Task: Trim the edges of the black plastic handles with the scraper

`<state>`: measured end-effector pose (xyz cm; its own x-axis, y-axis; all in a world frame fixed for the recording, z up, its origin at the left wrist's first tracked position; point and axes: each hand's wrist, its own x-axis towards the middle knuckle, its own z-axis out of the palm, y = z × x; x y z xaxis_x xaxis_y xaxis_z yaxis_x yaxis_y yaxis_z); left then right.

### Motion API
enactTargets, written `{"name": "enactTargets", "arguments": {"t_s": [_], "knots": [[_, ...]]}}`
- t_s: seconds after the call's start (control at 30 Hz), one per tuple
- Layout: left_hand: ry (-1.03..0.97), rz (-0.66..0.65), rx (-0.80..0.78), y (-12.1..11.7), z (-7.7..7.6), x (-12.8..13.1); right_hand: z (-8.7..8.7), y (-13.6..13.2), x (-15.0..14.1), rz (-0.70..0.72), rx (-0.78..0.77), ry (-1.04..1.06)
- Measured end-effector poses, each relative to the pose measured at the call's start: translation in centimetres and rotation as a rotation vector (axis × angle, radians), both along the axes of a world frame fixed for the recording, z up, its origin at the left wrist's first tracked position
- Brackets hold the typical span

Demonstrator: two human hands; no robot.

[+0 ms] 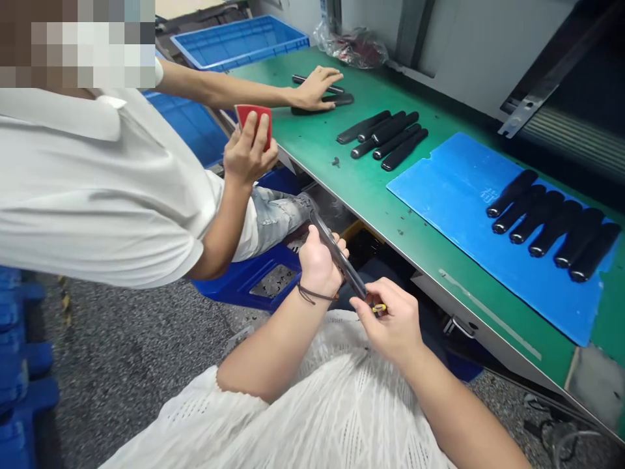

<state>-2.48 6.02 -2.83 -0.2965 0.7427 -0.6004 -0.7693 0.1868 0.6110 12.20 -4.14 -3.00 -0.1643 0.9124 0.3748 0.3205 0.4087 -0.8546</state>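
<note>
A long black handle-shaped piece (339,255) lies slantwise across my left hand (319,260), whose fingers are curled around it from below. Its near end meets my right hand (393,319), closed with thumb and fingers pinched. From that pinch sticks out a small yellow-ended tool (379,308); its working end is hidden. More black handles (541,218) like it lie in a row on a blue sheet (439,189), rounded ends toward me. Another group of black handles (385,133) rests farther left on the green table (351,176).
On my left sits a co-worker, one hand (249,146) gripping a red pad (258,120), the other hand (315,91) over black pieces on the table. Blue crates (244,42) and a clear plastic bag (354,47) are at the back. A blue stool (249,280) stands below.
</note>
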Motion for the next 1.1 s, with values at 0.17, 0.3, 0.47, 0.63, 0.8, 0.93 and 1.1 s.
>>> {"name": "enactTargets", "arguments": {"t_s": [0.17, 0.3, 0.47, 0.63, 0.8, 0.93, 1.1], "knots": [[1.048, -0.068, 0.311, -2.1, -1.4, 0.2, 1.5, -0.2, 1.1, -0.184, 0.147, -0.03], [1.461, -0.358, 1.118, -3.7, -0.4, 0.3, 3.5, -0.8, 2.0, -0.067, 0.139, -0.043], [1.297, -0.462, 1.205, -4.0, -0.3, 1.1, 4.9, -1.8, 3.4, -0.034, -0.097, -0.118], [1.311, -0.417, 1.233, -3.9, -0.3, 1.2, 5.2, -1.7, 5.3, 0.04, 0.031, -0.312], [1.376, -0.417, 1.314, -3.8, 0.2, 1.1, 5.6, -1.1, 5.1, 0.07, -0.001, -0.371], [1.434, -0.422, 1.378, -3.6, 0.8, 1.0, 5.6, -0.7, 4.6, 0.094, -0.001, -0.372], [1.446, -0.42, 1.401, -3.5, 0.8, 1.1, 5.7, -0.4, 4.6, 0.067, 0.091, -0.427]]}}
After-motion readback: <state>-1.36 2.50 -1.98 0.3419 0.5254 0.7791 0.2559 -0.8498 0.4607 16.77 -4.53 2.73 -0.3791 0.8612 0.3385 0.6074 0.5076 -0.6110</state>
